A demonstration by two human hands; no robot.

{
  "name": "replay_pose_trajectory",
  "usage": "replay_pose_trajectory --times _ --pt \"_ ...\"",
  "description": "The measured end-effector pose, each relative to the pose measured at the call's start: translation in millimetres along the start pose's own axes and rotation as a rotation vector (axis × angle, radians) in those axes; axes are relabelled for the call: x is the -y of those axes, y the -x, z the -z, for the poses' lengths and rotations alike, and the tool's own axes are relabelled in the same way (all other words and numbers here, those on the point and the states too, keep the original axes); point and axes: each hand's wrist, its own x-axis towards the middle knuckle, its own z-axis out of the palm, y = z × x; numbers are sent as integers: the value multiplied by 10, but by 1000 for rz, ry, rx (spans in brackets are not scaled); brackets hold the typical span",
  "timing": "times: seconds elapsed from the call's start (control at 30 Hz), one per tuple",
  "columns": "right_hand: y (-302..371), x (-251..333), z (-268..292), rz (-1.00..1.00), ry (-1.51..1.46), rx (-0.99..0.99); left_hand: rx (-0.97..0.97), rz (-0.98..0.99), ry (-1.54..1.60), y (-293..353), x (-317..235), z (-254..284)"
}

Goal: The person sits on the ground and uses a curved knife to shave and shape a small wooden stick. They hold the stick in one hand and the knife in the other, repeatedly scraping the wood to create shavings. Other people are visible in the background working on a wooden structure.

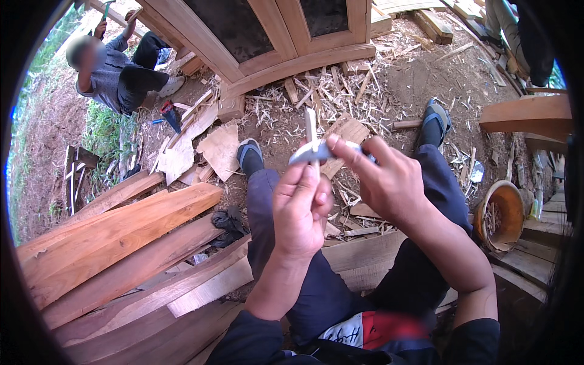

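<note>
My left hand (301, 207) is closed around the lower end of a thin pale wooden stick (311, 125), which points up and away from me. In my right hand (389, 176) is a knife (304, 153) with a broad grey blade. The blade lies across the stick just above my left fingers and touches it. My right index finger rests along the blade's back; the knife's handle is mostly hidden in my palm. Both hands are above the gap between my knees.
Ahead stands a wooden frame with dark panels (322, 61). Wood shavings (340, 91) litter the dirt. Several planks (128, 234) lie at left. A bucket (500, 216) stands at right. A co-worker (121, 79) sits far left with a hammer (107, 9); another person's leg (511, 36) shows far right.
</note>
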Motion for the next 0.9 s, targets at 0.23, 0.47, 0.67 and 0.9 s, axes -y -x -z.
replay_pose_trajectory --times 0.23,0.47,0.67,0.9 --pt "-340 -662 33 -277 72 -138 42 277 117 333 242 37" --pt "-97 -27 54 -94 -165 262 -143 80 194 65 -85 348" --pt "-4 105 -8 8 -417 364 -169 44 39 20 -24 194" --pt "-72 113 25 72 -287 310 -167 -5 -10 37 -2 168"
